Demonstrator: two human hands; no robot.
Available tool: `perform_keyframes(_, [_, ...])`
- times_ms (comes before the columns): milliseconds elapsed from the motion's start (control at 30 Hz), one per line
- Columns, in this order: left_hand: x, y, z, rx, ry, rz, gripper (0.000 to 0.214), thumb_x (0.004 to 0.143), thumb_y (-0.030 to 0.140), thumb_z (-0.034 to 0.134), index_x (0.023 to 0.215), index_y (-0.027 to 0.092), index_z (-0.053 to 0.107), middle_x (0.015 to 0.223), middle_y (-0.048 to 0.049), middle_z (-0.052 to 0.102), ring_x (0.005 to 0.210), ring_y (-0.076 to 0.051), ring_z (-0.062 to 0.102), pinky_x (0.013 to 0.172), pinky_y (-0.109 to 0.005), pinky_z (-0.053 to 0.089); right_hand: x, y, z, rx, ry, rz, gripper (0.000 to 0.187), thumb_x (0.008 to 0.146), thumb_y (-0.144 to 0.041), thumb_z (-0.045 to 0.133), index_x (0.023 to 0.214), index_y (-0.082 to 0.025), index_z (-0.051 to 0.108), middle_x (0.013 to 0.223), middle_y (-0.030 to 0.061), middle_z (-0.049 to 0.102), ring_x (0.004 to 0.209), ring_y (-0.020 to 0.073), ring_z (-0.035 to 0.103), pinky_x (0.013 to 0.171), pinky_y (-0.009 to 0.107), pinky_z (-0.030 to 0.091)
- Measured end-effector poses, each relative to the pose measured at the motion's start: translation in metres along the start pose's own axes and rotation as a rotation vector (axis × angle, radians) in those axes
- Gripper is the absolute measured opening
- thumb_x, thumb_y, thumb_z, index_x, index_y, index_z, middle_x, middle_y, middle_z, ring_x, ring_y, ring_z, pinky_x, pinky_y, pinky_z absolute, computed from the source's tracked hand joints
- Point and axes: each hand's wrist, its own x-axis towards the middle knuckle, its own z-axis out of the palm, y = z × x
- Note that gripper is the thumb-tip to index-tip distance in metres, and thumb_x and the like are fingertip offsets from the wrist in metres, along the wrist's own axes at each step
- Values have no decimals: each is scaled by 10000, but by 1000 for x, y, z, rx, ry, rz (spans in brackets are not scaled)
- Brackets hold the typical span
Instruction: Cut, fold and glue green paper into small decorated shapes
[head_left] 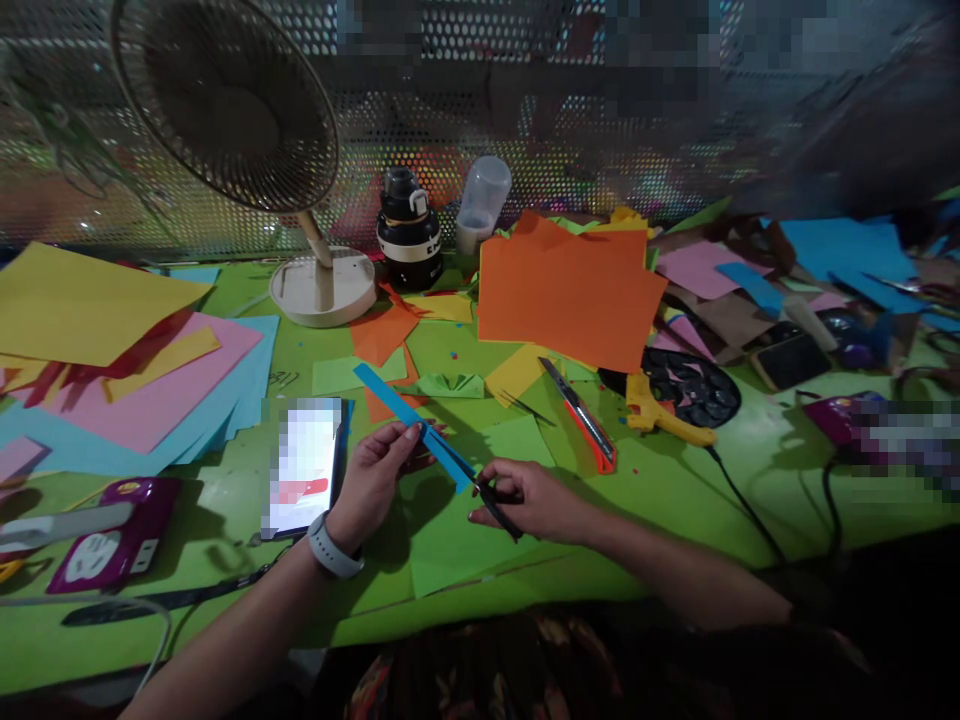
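Pinched in my left hand is a narrow blue paper strip, which slants from upper left down to the right. My right hand is closed round dark scissors. The scissor blades point up and left and lie along the lower part of the strip, where the paper looks split lengthwise. Below both hands lies a light green sheet. A phone with a lit screen is just left of my left hand. An orange box cutter with its blade out rests beyond my right hand.
A fan, a dark bottle and a clear cup stand at the back. Orange sheets lean nearby. Coloured paper is piled at left. A yellow glue gun with a cable lies right, beside a black tray.
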Motion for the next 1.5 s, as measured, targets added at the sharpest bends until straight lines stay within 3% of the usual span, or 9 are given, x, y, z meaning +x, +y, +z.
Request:
perform_keyframes(533, [0,-1,-1,-50,-8,-16,188,779,334,702,866,167,695,933,-63,741,814,-186,689,744,-298,556,0,-3,0,-12,-23,12,408,685,-462,759,876,-188,524,569,-80,472,489,63,358,450,186,261])
perform_keyframes(700, [3,0,-3,-95,36,-16,152,768,317,715,830,180,693,888,-36,743,771,-161,689,699,-271,561,-1,-5,0,-27,-20,23,416,671,-454,771,875,-183,531,545,-86,454,478,64,353,435,186,255])
perform_keyframes(1033, [-1,1,1,-53,-7,-33,182,781,320,704,871,162,695,928,-61,743,815,-177,691,732,-282,569,-1,-5,-1,-59,-17,1,388,688,-451,757,831,-194,505,565,-88,418,493,62,343,444,187,240])
perform_keyframes(1200, [-1,1,1,-46,3,-34,198,773,330,710,872,158,699,926,-64,740,808,-178,690,732,-287,570,-1,-5,-1,-33,-34,11,395,697,-452,752,885,-194,519,597,-75,475,504,66,364,449,188,269])
perform_keyframes(1500, [0,1,0,-104,33,-37,195,741,338,737,842,173,715,881,-41,736,748,-153,681,696,-276,570,-1,-2,0,-32,-10,16,399,662,-436,783,850,-198,524,547,-91,443,472,63,356,430,181,258])
